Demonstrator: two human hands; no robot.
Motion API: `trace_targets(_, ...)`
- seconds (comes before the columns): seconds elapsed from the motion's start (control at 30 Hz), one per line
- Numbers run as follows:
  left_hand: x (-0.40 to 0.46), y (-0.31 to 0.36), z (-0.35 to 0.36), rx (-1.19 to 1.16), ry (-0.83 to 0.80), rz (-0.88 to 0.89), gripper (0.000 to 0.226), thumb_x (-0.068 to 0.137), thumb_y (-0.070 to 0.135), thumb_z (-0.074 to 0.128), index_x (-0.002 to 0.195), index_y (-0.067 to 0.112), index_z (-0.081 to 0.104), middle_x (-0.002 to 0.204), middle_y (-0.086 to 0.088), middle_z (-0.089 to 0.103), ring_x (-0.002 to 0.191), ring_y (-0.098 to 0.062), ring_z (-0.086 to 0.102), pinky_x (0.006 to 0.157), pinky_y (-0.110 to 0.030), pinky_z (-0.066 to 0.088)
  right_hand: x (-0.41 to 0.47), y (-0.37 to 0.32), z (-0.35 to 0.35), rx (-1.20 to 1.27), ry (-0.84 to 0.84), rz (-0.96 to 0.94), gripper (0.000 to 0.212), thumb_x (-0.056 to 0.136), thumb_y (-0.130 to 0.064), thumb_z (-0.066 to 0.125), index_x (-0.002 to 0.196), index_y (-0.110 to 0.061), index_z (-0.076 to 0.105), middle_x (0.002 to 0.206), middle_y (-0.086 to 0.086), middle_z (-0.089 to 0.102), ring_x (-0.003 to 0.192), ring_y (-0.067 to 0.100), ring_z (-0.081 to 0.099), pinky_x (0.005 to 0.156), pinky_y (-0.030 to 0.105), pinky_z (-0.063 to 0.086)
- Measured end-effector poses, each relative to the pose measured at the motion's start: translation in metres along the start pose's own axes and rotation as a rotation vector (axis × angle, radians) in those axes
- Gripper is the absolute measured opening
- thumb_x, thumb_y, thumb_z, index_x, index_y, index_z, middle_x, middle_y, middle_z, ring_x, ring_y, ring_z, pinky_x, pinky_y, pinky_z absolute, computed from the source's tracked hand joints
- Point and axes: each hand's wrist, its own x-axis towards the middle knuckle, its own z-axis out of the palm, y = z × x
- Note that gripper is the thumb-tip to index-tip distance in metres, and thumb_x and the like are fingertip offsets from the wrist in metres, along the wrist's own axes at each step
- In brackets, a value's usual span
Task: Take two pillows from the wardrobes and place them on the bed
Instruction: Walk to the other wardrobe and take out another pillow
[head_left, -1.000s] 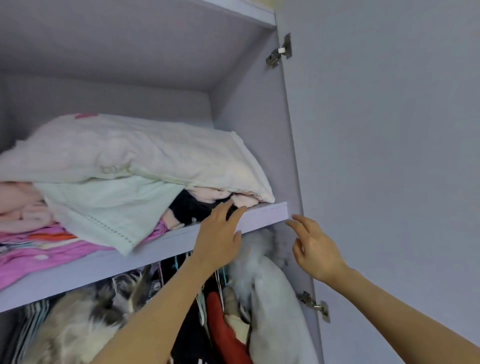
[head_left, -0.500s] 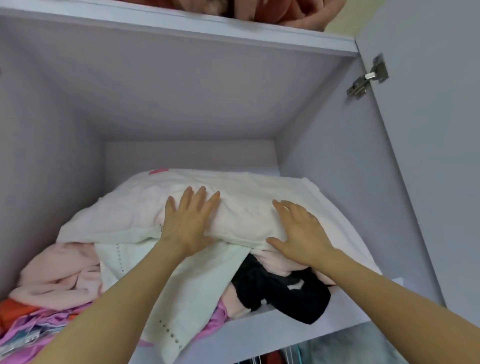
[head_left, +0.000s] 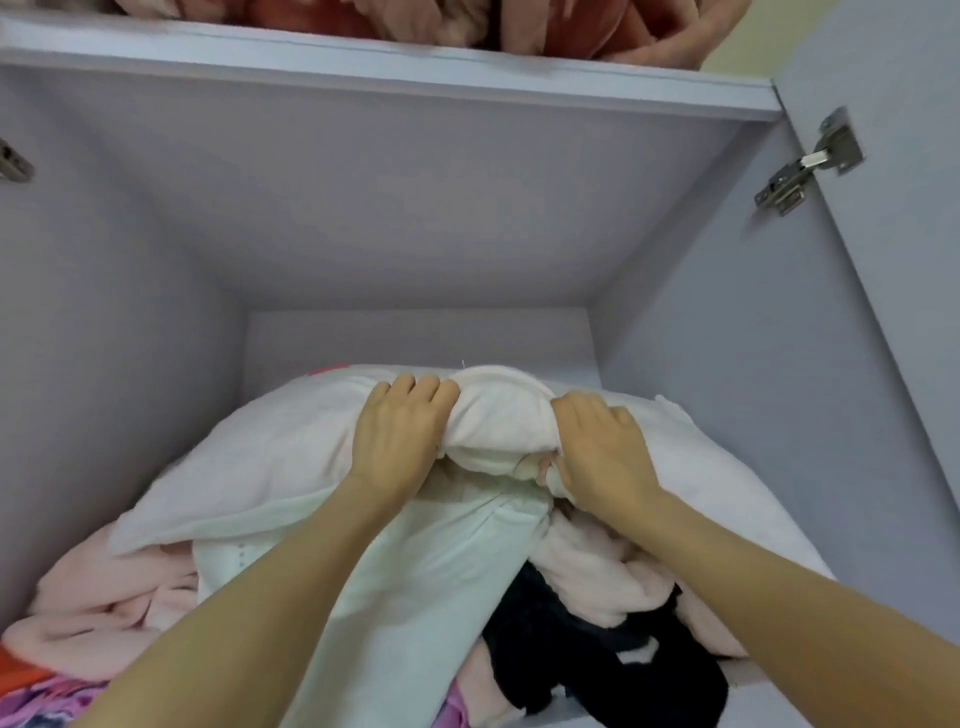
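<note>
A white pillow (head_left: 260, 457) lies on top of a heap of folded clothes on the wardrobe's upper shelf. My left hand (head_left: 397, 436) and my right hand (head_left: 602, 452) both grip its middle, fingers curled into the fabric, bunching it up into a hump between them. The pillow's two ends spread out left and right of my hands. A pale green cloth (head_left: 415, 582) hangs from under the pillow, between my forearms. No second pillow can be told apart in the pile.
Pink fleece (head_left: 104, 608), a black garment (head_left: 597, 654) and pink-purple fabric (head_left: 47, 701) lie under the pillow. The compartment's grey walls stand close on both sides. The shelf above (head_left: 467, 73) carries reddish bedding. The open door with a metal hinge (head_left: 805, 166) is at right.
The view rose from the shelf edge into the compartment. My hands went from the shelf edge to lying flat on the pillow, then slid further back and closed on it, bunching it.
</note>
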Motion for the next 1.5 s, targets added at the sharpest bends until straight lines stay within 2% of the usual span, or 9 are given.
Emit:
trace_targets(0.17, -0.029, 0.012, -0.072, -0.016, 0.177, 0.061, 0.016, 0.057, 0.002, 0.041, 0.067, 0.009, 0.05, 0.058, -0.008, 0.049, 0.052, -0.026, 0.044, 0.049, -0.031, 0.026, -0.028, -0.01, -0.069, -0.015, 0.121, -0.053, 0.021, 0.066, -0.022, 0.043, 0.076, -0.006, 0.052, 0.065, 0.008, 0.054, 0.054, 0.028, 0.052, 0.05, 0.029, 0.037)
trace_targets(0.33, -0.1, 0.031, -0.123, -0.069, 0.105, 0.055, 0.025, 0.053, -0.006, 0.052, 0.072, 0.009, 0.053, 0.065, -0.008, 0.054, 0.057, -0.026, 0.046, 0.052, -0.034, 0.027, -0.102, -0.04, -0.106, 0.045, 0.079, 0.007, 0.036, 0.059, -0.014, 0.072, 0.089, -0.008, 0.053, 0.078, 0.009, 0.062, 0.069, 0.026, 0.055, 0.066, 0.029, 0.031)
trace_targets(0.47, -0.159, 0.041, -0.148, -0.169, -0.122, 0.033, 0.042, 0.038, 0.0, 0.066, 0.077, 0.01, 0.052, 0.078, -0.009, 0.058, 0.069, -0.029, 0.048, 0.057, -0.033, 0.026, -0.16, -0.057, -0.129, 0.118, -0.144, -0.03, 0.065, 0.044, -0.018, 0.086, 0.101, -0.006, 0.056, 0.093, 0.014, 0.064, 0.091, 0.025, 0.049, 0.079, 0.037, 0.05)
trace_targets(0.6, -0.184, 0.04, -0.154, -0.235, -0.429, 0.068, 0.057, 0.049, 0.042, 0.081, 0.092, 0.011, 0.058, 0.117, -0.014, 0.059, 0.116, -0.034, 0.048, 0.081, -0.046, 0.039, -0.185, -0.069, -0.142, 0.271, -0.387, -0.073, 0.067, 0.07, -0.037, 0.067, 0.128, -0.009, 0.048, 0.124, 0.021, 0.053, 0.122, 0.028, 0.037, 0.101, 0.058, 0.033)
trace_targets(0.73, -0.167, 0.032, -0.15, -0.469, -0.566, -0.026, 0.073, 0.063, 0.08, 0.036, 0.113, 0.028, 0.045, 0.145, 0.003, 0.032, 0.139, -0.017, 0.011, 0.108, -0.045, 0.006, -0.174, -0.077, -0.141, 0.37, -0.44, -0.019, 0.057, 0.09, -0.048, 0.036, 0.138, -0.018, 0.037, 0.144, 0.011, 0.038, 0.135, 0.028, 0.028, 0.112, 0.053, 0.015)
trace_targets(0.83, -0.145, 0.027, -0.137, -0.546, -0.562, -0.147, 0.073, 0.07, 0.077, 0.024, 0.129, 0.037, 0.034, 0.148, 0.006, 0.027, 0.14, -0.014, 0.008, 0.111, -0.046, 0.003, -0.159, -0.077, -0.128, 0.396, -0.418, 0.027, 0.047, 0.095, -0.036, 0.037, 0.139, -0.021, 0.035, 0.148, 0.007, 0.034, 0.138, 0.027, 0.025, 0.113, 0.052, 0.014)
trace_targets(1.0, -0.112, 0.025, -0.093, -0.296, -0.637, -0.171, 0.054, 0.092, 0.054, 0.026, 0.141, 0.033, 0.017, 0.156, 0.001, 0.007, 0.143, -0.023, -0.002, 0.112, -0.054, 0.0, -0.142, -0.069, -0.097, 0.324, -0.408, 0.035, 0.045, 0.095, -0.035, 0.032, 0.14, -0.027, 0.033, 0.15, 0.001, 0.03, 0.141, 0.021, 0.018, 0.114, 0.05, 0.008)
trace_targets(1.3, -0.047, 0.029, -0.035, -0.243, -0.503, -0.261, 0.041, 0.093, 0.043, 0.029, 0.129, 0.025, 0.04, 0.142, -0.002, 0.036, 0.134, -0.024, 0.022, 0.109, -0.056, 0.009, -0.07, -0.036, -0.046, 0.345, -0.367, 0.137, 0.044, 0.098, -0.03, 0.029, 0.142, -0.029, 0.027, 0.154, -0.003, 0.021, 0.141, 0.014, 0.012, 0.116, 0.046, 0.006)
trace_targets(1.5, -0.004, 0.004, -0.013, -0.193, -0.519, -0.312, 0.044, 0.094, 0.039, 0.03, 0.134, 0.022, 0.036, 0.146, -0.004, 0.034, 0.136, -0.022, 0.023, 0.11, -0.055, 0.01, -0.013, -0.009, -0.02, 0.342, -0.41, 0.19, 0.049, 0.097, -0.034, 0.032, 0.144, -0.026, 0.021, 0.154, 0.0, 0.02, 0.14, 0.014, 0.012, 0.116, 0.048, 0.004)
